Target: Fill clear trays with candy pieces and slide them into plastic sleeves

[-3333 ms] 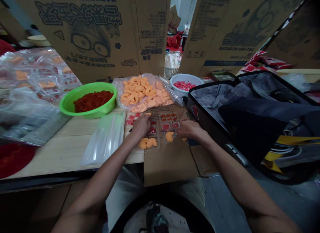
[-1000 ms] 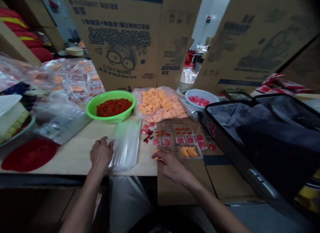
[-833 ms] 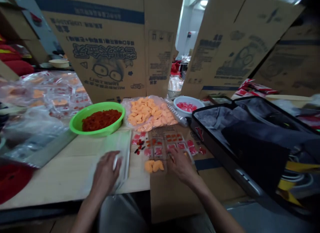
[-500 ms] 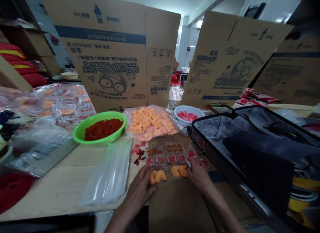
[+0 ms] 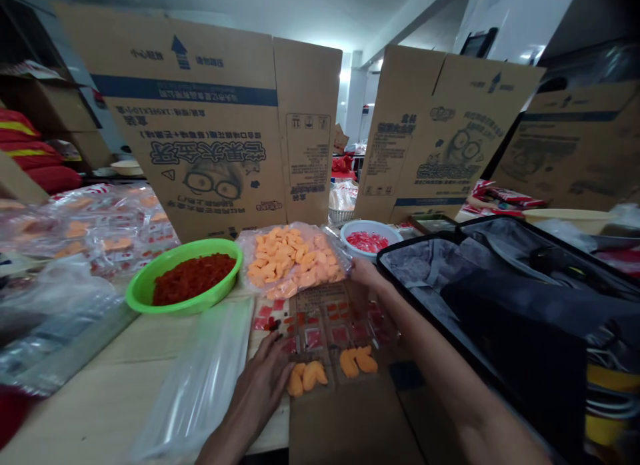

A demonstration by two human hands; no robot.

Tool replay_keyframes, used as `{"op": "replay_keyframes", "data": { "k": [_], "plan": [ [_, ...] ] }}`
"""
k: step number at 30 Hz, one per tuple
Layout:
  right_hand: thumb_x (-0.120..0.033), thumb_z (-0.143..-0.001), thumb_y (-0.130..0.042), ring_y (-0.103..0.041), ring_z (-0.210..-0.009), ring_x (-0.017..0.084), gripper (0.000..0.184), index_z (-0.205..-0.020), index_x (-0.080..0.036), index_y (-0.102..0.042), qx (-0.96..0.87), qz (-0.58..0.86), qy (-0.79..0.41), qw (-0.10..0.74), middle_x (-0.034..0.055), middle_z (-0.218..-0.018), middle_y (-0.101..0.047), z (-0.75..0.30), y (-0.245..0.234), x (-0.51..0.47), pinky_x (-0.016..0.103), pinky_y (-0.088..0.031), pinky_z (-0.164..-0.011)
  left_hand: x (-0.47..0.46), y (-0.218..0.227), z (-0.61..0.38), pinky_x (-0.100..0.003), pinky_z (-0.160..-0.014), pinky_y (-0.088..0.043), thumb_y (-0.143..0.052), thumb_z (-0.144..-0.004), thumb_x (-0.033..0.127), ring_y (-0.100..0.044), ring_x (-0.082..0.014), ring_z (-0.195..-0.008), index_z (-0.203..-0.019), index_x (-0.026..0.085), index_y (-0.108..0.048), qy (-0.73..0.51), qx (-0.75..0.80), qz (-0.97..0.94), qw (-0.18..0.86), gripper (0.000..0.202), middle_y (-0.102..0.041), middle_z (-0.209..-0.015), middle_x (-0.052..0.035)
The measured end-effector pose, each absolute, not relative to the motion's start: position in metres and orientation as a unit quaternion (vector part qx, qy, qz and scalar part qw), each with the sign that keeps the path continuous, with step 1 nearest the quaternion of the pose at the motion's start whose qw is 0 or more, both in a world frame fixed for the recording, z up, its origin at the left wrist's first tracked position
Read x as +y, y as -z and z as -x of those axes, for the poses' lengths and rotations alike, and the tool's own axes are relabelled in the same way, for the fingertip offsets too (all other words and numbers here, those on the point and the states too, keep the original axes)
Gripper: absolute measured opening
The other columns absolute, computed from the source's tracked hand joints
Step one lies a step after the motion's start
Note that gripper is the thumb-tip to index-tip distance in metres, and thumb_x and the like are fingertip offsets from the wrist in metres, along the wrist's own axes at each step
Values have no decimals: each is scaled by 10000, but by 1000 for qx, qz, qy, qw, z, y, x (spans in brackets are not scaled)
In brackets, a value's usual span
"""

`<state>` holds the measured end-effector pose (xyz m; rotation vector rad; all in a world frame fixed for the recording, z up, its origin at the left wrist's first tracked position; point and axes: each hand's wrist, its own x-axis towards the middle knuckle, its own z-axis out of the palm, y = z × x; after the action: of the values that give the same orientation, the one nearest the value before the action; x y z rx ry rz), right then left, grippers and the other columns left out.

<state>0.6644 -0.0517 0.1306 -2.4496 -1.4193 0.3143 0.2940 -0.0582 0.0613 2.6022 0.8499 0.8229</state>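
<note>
The left hand (image 5: pixel 260 392) rests on a plastic tray (image 5: pixel 325 325), grip apart, beside orange pieces (image 5: pixel 305 378); the right hand (image 5: pixel 365 275), grip unclear, sits beside a bag of orange pieces (image 5: pixel 295 262).

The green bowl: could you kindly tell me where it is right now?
In the head view, the green bowl sits left of centre on the wooden table, just left of the bag of orange pieces.
</note>
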Motion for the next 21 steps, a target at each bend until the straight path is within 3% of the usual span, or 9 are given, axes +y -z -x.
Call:
{"op": "replay_keyframes", "data": {
  "k": [3,7,12,16,18,21],
  "plan": [
    [-159,-821,-578,-641,-810,177,213,-1007,-139,-681,-525,825,-141,158,53,-897,-717,-666,-127,-51,222,-433,-679,-56,-59,-304,-412,-999,-569,-502,-938,327,-626,-274,-1240,-1232,219,-654,-291,284,-898,168,349,-619,-1354,-129],
    [-171,-829,-575,-619,-876,195,258,-1060,-107,-669,-530,822,-123,167,108,-986,-707,-654,-123,-58,246,-434,-725,-61,-60,-326,-389,-948,-591,-502,-936,307,-659,-253,-1177,-1184,224,-671,-254,273,-900,227,311,-632,-1330,-128],
    [-282,-779,-698,-635,-793,218,182,-881,-135,-727,-529,824,-152,136,91,-839,-719,-662,-141,-39,276,-459,-695,-71,-64,-335,-380,-962,-585,-476,-945,295,-649,-250,-1204,-1233,212,-657,-236,265,-909,219,350,-607,-1373,-144],
    [-296,-897,-550,-651,-1004,295,340,-1121,-84,-693,-475,862,-97,148,200,-1087,-701,-674,-166,8,342,-478,-810,-68,-66,-328,-337,-995,-567,-468,-955,276,-633,-226,-1239,-1297,248,-636,-232,256,-917,198,382,-600,-1402,-118],
    [-212,-889,-528,-602,-1156,323,406,-1262,-83,-621,-454,874,-64,159,229,-1243,-639,-672,-169,33,374,-461,-902,-61,-63,-323,-328,-1017,-551,-484,-954,277,-620,-226,-1259,-1312,266,-636,-238,248,-922,179,389,-627,-1377,-100],
    [-155,-849,-561,-533,-1267,346,483,-1330,-110,-567,-435,884,-45,168,227,-1337,-578,-662,-162,65,425,-419,-1000,-45,-51,-312,-316,-1026,-539,-511,-944,270,-618,-231,-1263,-1279,281,-670,-255,234,-928,140,371,-661,-1341,-80]
  ]
}}
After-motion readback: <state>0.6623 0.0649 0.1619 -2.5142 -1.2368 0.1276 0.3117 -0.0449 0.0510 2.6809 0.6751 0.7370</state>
